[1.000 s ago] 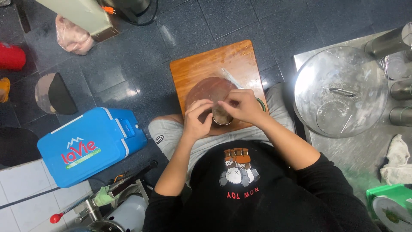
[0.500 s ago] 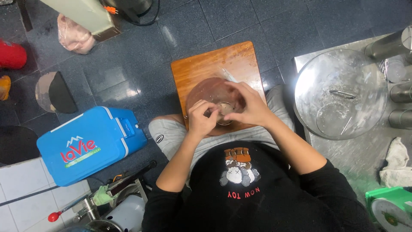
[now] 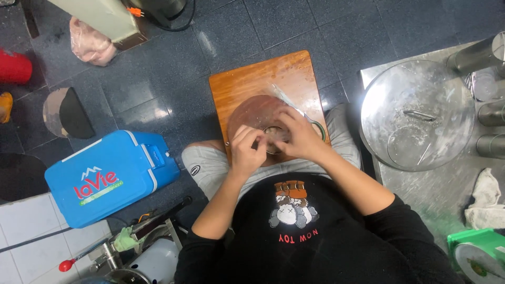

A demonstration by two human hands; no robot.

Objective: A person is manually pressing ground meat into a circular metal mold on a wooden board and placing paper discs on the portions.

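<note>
A wooden board (image 3: pixel 263 79) rests across my lap, and a flat round brown slab (image 3: pixel 251 111) lies on it. Both hands meet at the slab's near edge around a small round object (image 3: pixel 271 143). My left hand (image 3: pixel 248 151) pinches its left side with bent fingers. My right hand (image 3: pixel 299 138) covers it from the right and hides most of it. A clear plastic strip (image 3: pixel 284 97) lies on the board just beyond my right hand, and a green-rimmed ring (image 3: pixel 319 129) shows beside it.
A blue cooler box (image 3: pixel 110 176) stands on the dark tiled floor at left. At right, a steel table (image 3: pixel 447 200) carries a big round metal lid (image 3: pixel 418 113), metal cups (image 3: pixel 492 113), a white cloth (image 3: pixel 484 202) and a green scale (image 3: pixel 481 257).
Both hands stay closed around the small round object and have drawn slightly nearer my body, the fingers shifting on it. The board and slab have not moved.
</note>
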